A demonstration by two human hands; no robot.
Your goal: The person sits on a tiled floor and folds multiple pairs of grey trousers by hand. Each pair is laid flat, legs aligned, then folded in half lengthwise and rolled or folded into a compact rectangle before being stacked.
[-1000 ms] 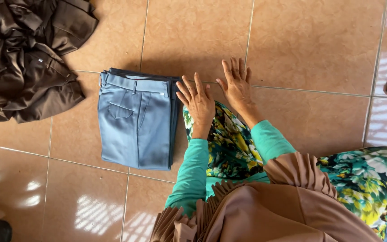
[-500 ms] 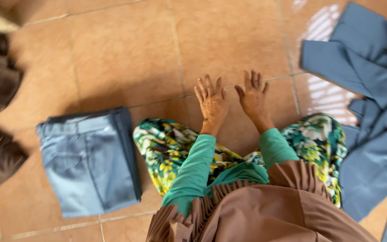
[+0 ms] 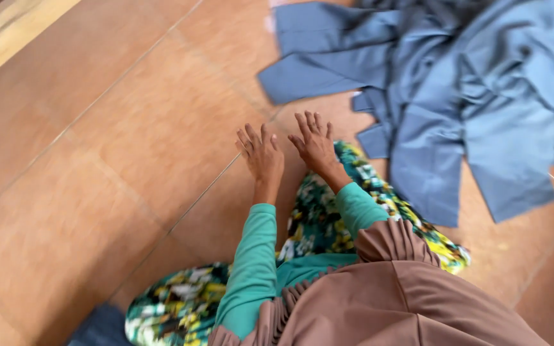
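- Blue-grey garment (image 3: 482, 96) is seen spread in loose, rumpled folds on the tiled floor (image 3: 129, 147), filling the upper right of the head view
- One flat strip of the blue-grey garment is stretched out to the left, and a squared flap is laid nearest the hands
- Right hand (image 3: 315, 144) is held flat with the fingers spread and nothing gripped; it is placed just beside the near flap of the blue-grey garment, not touching it as far as can be told
- Left hand (image 3: 262, 157) is likewise held wide open and empty, palm down, on the far side of the right hand from the blue-grey garment
- Whether either palm is pressed on the tiles or is held just above them cannot be told, since the picture is blurred
- Teal sleeves (image 3: 251, 269) are worn on both forearms, which are stretched towards the blue-grey garment
- Patterned green and yellow cloth (image 3: 315, 218) is seen under the forearms, its upper edge touching or lying just beside the lower edge of the blue-grey garment
- Brown pleated fabric (image 3: 405, 295) is draped at the bottom of the view, well apart from the blue-grey garment
- Pale wooden edge (image 3: 8, 32) is seen in the corner farthest from the blue-grey garment
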